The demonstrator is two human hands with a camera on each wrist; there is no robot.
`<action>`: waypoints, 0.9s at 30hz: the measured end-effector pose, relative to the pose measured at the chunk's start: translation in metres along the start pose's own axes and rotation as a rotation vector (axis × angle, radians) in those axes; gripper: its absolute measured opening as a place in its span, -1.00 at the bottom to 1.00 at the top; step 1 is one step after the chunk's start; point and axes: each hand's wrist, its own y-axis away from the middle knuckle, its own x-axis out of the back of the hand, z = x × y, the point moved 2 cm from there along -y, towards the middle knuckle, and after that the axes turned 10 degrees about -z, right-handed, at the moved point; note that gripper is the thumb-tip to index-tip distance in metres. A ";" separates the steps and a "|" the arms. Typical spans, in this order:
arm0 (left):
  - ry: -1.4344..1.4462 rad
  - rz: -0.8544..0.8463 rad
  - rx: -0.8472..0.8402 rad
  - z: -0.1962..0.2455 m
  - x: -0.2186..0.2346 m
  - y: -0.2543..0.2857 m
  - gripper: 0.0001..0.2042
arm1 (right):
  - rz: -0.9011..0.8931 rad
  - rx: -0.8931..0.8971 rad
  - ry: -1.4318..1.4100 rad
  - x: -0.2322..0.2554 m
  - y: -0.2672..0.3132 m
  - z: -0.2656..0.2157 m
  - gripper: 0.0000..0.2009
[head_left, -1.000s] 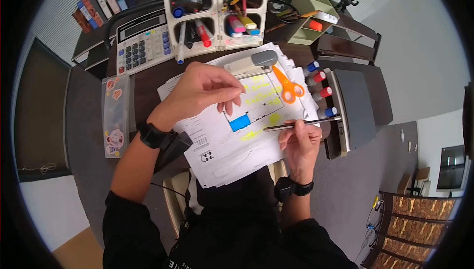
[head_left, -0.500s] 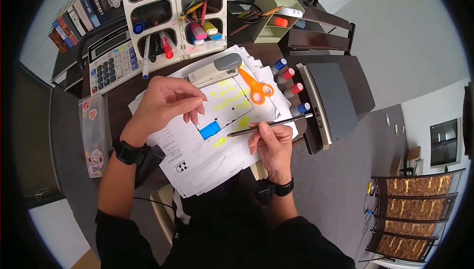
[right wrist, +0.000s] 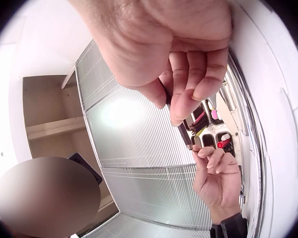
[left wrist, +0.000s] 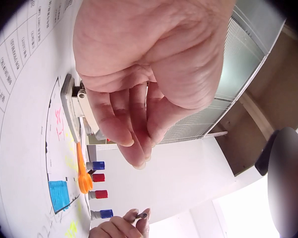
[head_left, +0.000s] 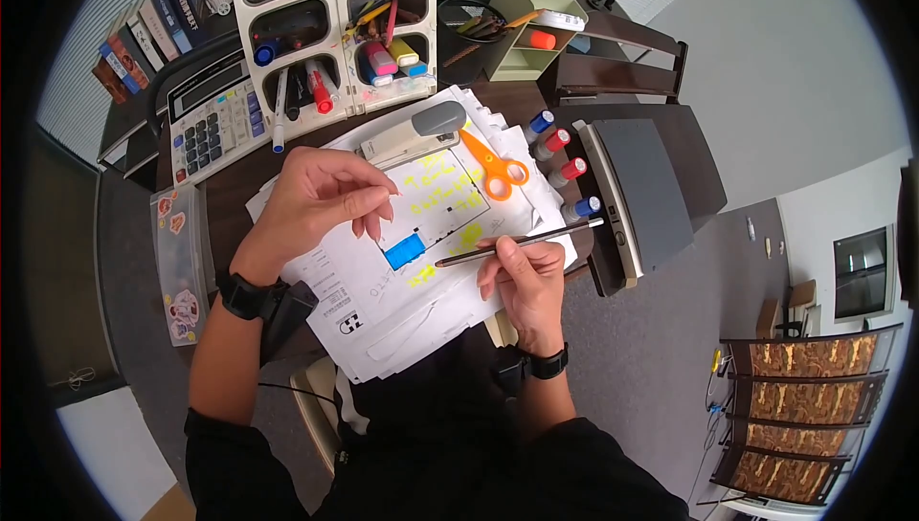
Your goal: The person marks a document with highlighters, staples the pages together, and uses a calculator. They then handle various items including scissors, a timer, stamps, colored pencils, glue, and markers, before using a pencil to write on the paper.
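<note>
My right hand (head_left: pixel 531 287) pinches a dark, slim pencil (head_left: pixel 469 255) between thumb and fingers, holding it over the right part of the papers (head_left: pixel 335 330). The pencil slants, one end toward the blue block drawn on the top sheet and the pale end to the right. To the left, my left hand (head_left: pixel 321 200) hovers over the sheets, thumb against curled fingertips. In the left wrist view nothing shows between those fingertips (left wrist: pixel 139 161). Orange scissors (head_left: pixel 498 172) and a grey-white stapler (head_left: pixel 412 135) lie on the stack's far side. Yellow and pencil writing marks the top sheet.
Several blue- and red-capped bottles (head_left: pixel 567 173) line the right edge, beside a grey-black machine (head_left: pixel 637 196). A white pen organizer (head_left: pixel 340 71) stands behind the papers, a calculator (head_left: pixel 215 124) at the left. A clear stickered case (head_left: pixel 179 263) lies at the near left.
The head view has swung, so the desk and both hands sit further left in the picture. Both hands keep nearly the same pose, and the pencil stays in the right hand.
</note>
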 end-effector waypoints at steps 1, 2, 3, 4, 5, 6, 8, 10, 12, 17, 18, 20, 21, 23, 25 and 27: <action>0.001 -0.001 -0.003 0.000 0.000 0.000 -0.87 | 0.000 0.000 -0.001 0.000 0.000 0.000 -0.78; 0.000 0.000 -0.003 0.000 0.000 0.000 -0.87 | 0.000 -0.007 0.006 0.000 0.000 0.000 -0.77; 0.006 -0.001 -0.003 0.000 0.000 0.000 -0.87 | 0.001 -0.015 0.013 0.000 0.000 0.000 -0.77; 0.011 -0.001 -0.003 0.000 0.000 0.000 -0.87 | 0.000 -0.015 0.013 0.000 0.000 -0.002 -0.77; 0.010 0.001 -0.001 0.000 0.000 0.001 -0.87 | 0.018 -0.037 0.021 -0.001 0.001 -0.002 -0.76; 0.001 0.000 -0.003 0.001 0.000 0.000 -0.87 | 0.035 -0.060 0.029 -0.001 0.001 -0.002 -0.76; -0.009 0.000 -0.004 0.001 0.000 0.000 -0.88 | 0.026 -0.056 0.028 -0.001 0.001 -0.002 -0.75; -0.007 -0.008 -0.013 0.002 0.000 0.000 -0.88 | 0.017 -0.052 0.028 0.000 0.000 -0.001 -0.74; -0.013 -0.007 -0.015 0.003 -0.001 0.000 -0.88 | -0.010 0.001 0.046 -0.001 -0.001 -0.001 -0.74; -0.012 0.000 -0.011 0.001 0.001 0.001 -0.87 | 0.010 -0.015 0.037 -0.001 0.000 -0.003 -0.74; -0.020 -0.009 -0.011 0.002 0.000 0.000 -0.86 | 0.028 -0.012 0.027 -0.002 0.000 -0.003 -0.74; -0.034 -0.004 -0.002 0.002 0.000 0.001 -0.85 | 0.023 0.019 -0.006 -0.003 0.000 -0.002 -0.77; -0.026 -0.012 -0.016 0.002 0.000 0.001 -0.85 | 0.006 0.031 -0.012 0.000 0.000 0.000 -0.78; -0.014 -0.029 -0.030 0.003 0.000 0.000 -0.84 | -0.016 0.037 -0.020 0.001 0.000 0.002 -0.79; -0.018 -0.024 -0.035 0.002 0.000 0.000 -0.84 | -0.011 0.047 -0.026 -0.001 0.000 0.000 -0.81; -0.021 -0.023 -0.042 0.002 0.001 0.000 -0.85 | -0.071 0.060 -0.047 0.000 -0.001 0.000 -0.81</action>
